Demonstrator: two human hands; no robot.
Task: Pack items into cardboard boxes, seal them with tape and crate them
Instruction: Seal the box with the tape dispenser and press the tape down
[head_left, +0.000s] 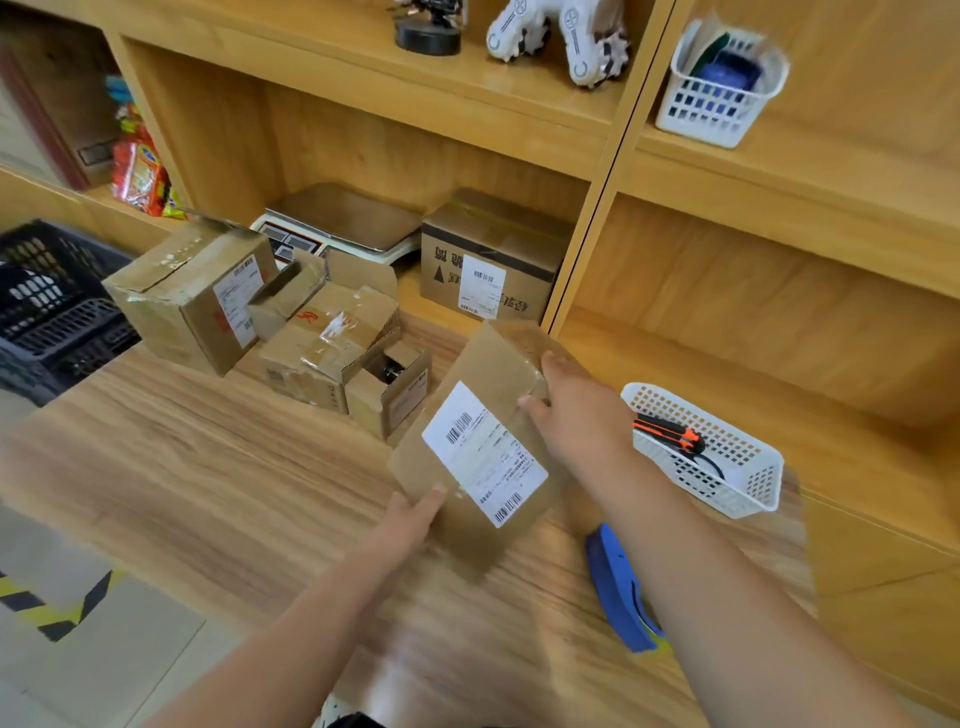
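Head view: two hands on one flat brown cardboard box (493, 364), its white barcode shipping label (483, 454) facing up. This box is over the middle of the wood-grain counter (208, 467), long axis running away from the person, far end tilted up. Contact between its underside and the counter cannot be told; the frame is motion-blurred. At the near corner the left hand (415, 512) grips the box, thumb on top just beside the label. At the far end the right hand (576, 410) grips it, fingers curled over the edge. On the counter beside the right forearm, partly hidden by it, lies a blue tape dispenser (618, 587). To the right of the box, a white plastic mesh basket (761, 483) holds an orange-and-black utility knife (670, 434). Behind the box: a large labelled brown carton (182, 296) and a small open cardboard box (387, 395) with a dark item inside. At far left, past the counter edge, stands a black plastic crate (52, 312). On the wooden shelf (779, 364) behind: a metal-topped weighing scale (343, 221) and a black-printed brown carton (493, 244).
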